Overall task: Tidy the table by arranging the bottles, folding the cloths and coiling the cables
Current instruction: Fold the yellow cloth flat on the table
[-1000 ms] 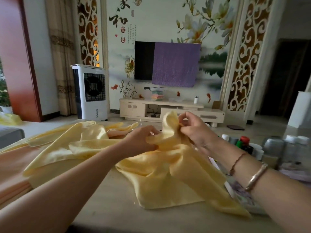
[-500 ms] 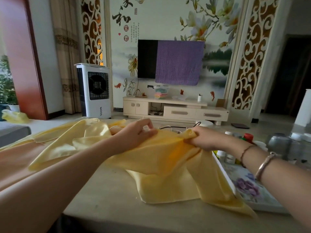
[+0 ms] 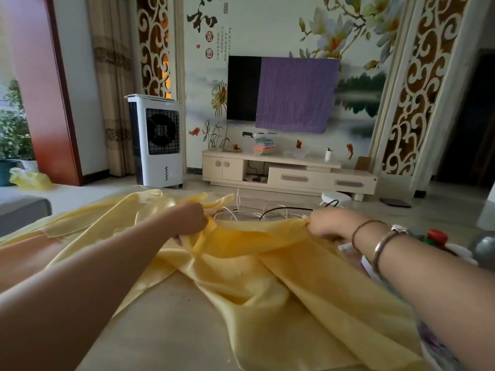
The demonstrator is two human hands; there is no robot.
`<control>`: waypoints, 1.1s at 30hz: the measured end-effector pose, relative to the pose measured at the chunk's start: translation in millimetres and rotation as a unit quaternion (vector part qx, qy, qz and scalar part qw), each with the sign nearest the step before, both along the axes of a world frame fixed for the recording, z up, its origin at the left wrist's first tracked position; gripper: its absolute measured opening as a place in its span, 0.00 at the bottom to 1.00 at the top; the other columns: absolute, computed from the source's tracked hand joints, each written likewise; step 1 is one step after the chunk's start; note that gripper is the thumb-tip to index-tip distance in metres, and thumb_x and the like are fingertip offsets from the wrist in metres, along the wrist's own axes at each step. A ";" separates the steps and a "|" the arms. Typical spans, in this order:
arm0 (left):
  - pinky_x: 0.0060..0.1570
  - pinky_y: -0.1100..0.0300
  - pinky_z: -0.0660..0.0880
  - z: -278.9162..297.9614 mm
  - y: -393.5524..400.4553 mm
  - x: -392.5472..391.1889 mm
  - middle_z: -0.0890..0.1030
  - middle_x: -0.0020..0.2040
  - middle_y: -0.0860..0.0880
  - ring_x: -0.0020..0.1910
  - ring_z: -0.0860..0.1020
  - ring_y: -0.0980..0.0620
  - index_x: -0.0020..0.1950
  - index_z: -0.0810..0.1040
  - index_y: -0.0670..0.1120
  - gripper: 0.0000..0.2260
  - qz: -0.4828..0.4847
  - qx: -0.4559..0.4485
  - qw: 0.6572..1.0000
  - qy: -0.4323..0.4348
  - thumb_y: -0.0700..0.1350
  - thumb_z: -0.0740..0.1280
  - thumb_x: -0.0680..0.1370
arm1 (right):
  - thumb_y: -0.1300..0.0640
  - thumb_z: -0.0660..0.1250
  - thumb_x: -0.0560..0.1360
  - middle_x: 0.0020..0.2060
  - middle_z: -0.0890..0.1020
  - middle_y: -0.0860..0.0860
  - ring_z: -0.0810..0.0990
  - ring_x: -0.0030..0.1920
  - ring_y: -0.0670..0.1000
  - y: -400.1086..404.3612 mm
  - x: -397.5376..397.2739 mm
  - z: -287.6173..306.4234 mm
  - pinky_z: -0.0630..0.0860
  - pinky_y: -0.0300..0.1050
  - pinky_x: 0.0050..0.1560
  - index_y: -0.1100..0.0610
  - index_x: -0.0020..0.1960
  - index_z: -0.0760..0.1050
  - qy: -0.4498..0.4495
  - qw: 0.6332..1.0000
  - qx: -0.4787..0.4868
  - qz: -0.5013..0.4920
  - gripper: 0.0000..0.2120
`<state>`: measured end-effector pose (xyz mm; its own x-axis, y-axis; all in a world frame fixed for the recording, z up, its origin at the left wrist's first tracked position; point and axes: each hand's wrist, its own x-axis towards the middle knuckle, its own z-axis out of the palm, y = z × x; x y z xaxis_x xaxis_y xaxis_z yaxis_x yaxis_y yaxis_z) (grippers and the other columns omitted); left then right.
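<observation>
Gripping yellow cloth (image 3: 267,269) edge, left hand (image 3: 191,219), right hand (image 3: 329,224)

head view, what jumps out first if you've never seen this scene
The yellow cloth spread over the table dominates the middle, stretched between the left hand and the right hand, each gripping its far edge. Just beyond the hands lies a loose tangle of white and black cables. Far behind, a purple cloth drapes over most of the wall television.
</observation>
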<state>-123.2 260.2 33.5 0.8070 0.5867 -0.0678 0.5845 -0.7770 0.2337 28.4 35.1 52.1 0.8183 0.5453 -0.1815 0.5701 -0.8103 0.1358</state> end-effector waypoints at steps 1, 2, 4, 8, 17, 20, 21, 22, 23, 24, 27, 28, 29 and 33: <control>0.25 0.63 0.73 4.7 -0.6 4.9 0.78 0.33 0.49 0.29 0.78 0.53 0.48 0.76 0.38 0.13 0.045 -0.104 0.993 -0.036 0.45 0.57 0.83 | 0.65 0.50 0.80 0.31 0.73 0.55 0.72 0.23 0.49 6.9 -0.4 6.8 0.69 0.40 0.24 0.63 0.52 0.72 0.086 0.991 0.091 -0.055 0.13; 0.24 0.61 0.74 10.5 -4.4 9.7 0.80 0.31 0.47 0.27 0.80 0.51 0.47 0.76 0.37 0.14 0.078 -0.214 0.971 -0.076 0.44 0.55 0.83 | 0.64 0.49 0.81 0.30 0.75 0.56 0.73 0.20 0.50 12.6 -1.4 14.4 0.69 0.38 0.20 0.66 0.50 0.72 0.172 0.959 0.195 -0.115 0.13; 0.27 0.59 0.77 27.6 -14.2 19.0 0.82 0.35 0.44 0.32 0.82 0.47 0.53 0.76 0.36 0.13 0.093 -0.324 0.921 -0.196 0.42 0.54 0.83 | 0.65 0.52 0.81 0.36 0.81 0.62 0.82 0.27 0.56 23.9 -1.2 30.6 0.78 0.44 0.25 0.70 0.52 0.73 0.262 0.862 0.406 -0.153 0.12; 0.47 0.53 0.77 68.4 -28.9 24.1 0.76 0.57 0.48 0.52 0.76 0.47 0.69 0.70 0.49 0.26 -0.037 -0.159 0.819 -0.550 0.31 0.52 0.75 | 0.61 0.52 0.82 0.65 0.71 0.46 0.70 0.65 0.49 27.2 0.2 65.1 0.70 0.49 0.65 0.49 0.72 0.66 0.078 0.729 0.669 0.122 0.20; 0.74 0.44 0.55 63.9 -18.8 -41.8 0.64 0.76 0.50 0.76 0.57 0.46 0.53 0.82 0.49 0.14 0.000 0.173 0.841 -0.512 0.33 0.67 0.74 | 0.55 0.57 0.81 0.53 0.80 0.43 0.79 0.54 0.48 -34.2 -3.0 50.1 0.76 0.44 0.49 0.45 0.61 0.74 -0.021 0.798 0.571 0.190 0.13; 0.65 0.49 0.65 41.9 -22.4 -71.2 0.80 0.59 0.50 0.60 0.76 0.48 0.45 0.82 0.50 0.09 -0.007 0.190 0.872 -0.452 0.36 0.70 0.73 | 0.56 0.60 0.80 0.41 0.82 0.50 0.80 0.44 0.54 -58.3 -16.4 32.3 0.76 0.53 0.46 0.54 0.47 0.79 -0.029 0.851 0.492 0.181 0.10; 0.57 0.52 0.72 32.8 -26.3 -82.4 0.83 0.50 0.51 0.49 0.79 0.51 0.42 0.81 0.52 0.09 -0.016 0.175 0.887 -0.427 0.37 0.69 0.74 | 0.56 0.61 0.80 0.39 0.82 0.50 0.80 0.43 0.53 -66.5 -21.6 25.3 0.75 0.54 0.45 0.57 0.44 0.80 -0.033 0.863 0.466 0.194 0.11; 0.47 0.55 0.76 26.3 -28.4 -89.8 0.83 0.43 0.52 0.41 0.78 0.53 0.39 0.79 0.54 0.11 -0.020 0.156 0.902 -0.402 0.38 0.69 0.74 | 0.57 0.63 0.79 0.37 0.81 0.48 0.79 0.43 0.51 -72.4 -24.7 20.1 0.73 0.54 0.45 0.59 0.42 0.80 -0.047 0.872 0.442 0.206 0.11; 0.38 0.58 0.76 19.4 -30.7 -97.6 0.81 0.37 0.53 0.36 0.77 0.54 0.35 0.76 0.54 0.12 -0.019 0.137 0.916 -0.377 0.38 0.68 0.74 | 0.58 0.65 0.77 0.38 0.79 0.45 0.77 0.45 0.49 -77.8 -29.6 14.1 0.72 0.52 0.47 0.60 0.41 0.81 -0.056 0.879 0.425 0.210 0.10; 0.33 0.60 0.73 13.0 -33.5 -104.3 0.79 0.34 0.53 0.33 0.76 0.53 0.32 0.75 0.53 0.13 -0.021 0.114 0.925 -0.363 0.38 0.68 0.74 | 0.59 0.68 0.76 0.41 0.78 0.44 0.75 0.48 0.48 -82.5 -34.3 9.0 0.71 0.51 0.52 0.60 0.42 0.81 -0.050 0.880 0.429 0.198 0.06; 0.32 0.67 0.68 1.2 -40.8 -116.9 0.77 0.34 0.52 0.33 0.74 0.57 0.33 0.77 0.50 0.13 -0.060 0.012 0.932 -0.357 0.35 0.66 0.74 | 0.57 0.72 0.72 0.47 0.79 0.49 0.76 0.52 0.50 -99.1 -55.3 -1.2 0.72 0.50 0.59 0.58 0.45 0.81 0.124 0.844 0.501 0.148 0.05; 0.33 0.69 0.68 0.6 -41.9 -118.7 0.78 0.34 0.51 0.34 0.74 0.57 0.34 0.78 0.48 0.12 -0.075 -0.029 0.931 -0.357 0.34 0.65 0.74 | 0.52 0.72 0.72 0.43 0.80 0.49 0.77 0.48 0.51 -104.3 -61.3 -2.8 0.72 0.49 0.57 0.60 0.44 0.81 0.171 0.831 0.506 0.155 0.10; 0.34 0.68 0.70 -1.0 -43.9 -121.2 0.79 0.34 0.51 0.35 0.75 0.56 0.34 0.79 0.48 0.13 -0.087 -0.078 0.929 -0.352 0.35 0.64 0.75 | 0.49 0.72 0.69 0.38 0.81 0.50 0.78 0.44 0.51 -110.1 -67.1 -6.6 0.73 0.48 0.52 0.61 0.40 0.80 0.199 0.826 0.506 0.151 0.14; 0.42 0.64 0.77 -1.9 -51.7 -127.0 0.83 0.40 0.57 0.40 0.81 0.60 0.44 0.82 0.56 0.09 -0.100 -0.227 0.944 -0.219 0.45 0.63 0.78 | 0.53 0.69 0.75 0.43 0.82 0.53 0.81 0.43 0.53 -122.1 -70.5 -20.3 0.77 0.44 0.43 0.52 0.46 0.74 0.301 0.816 0.494 0.022 0.05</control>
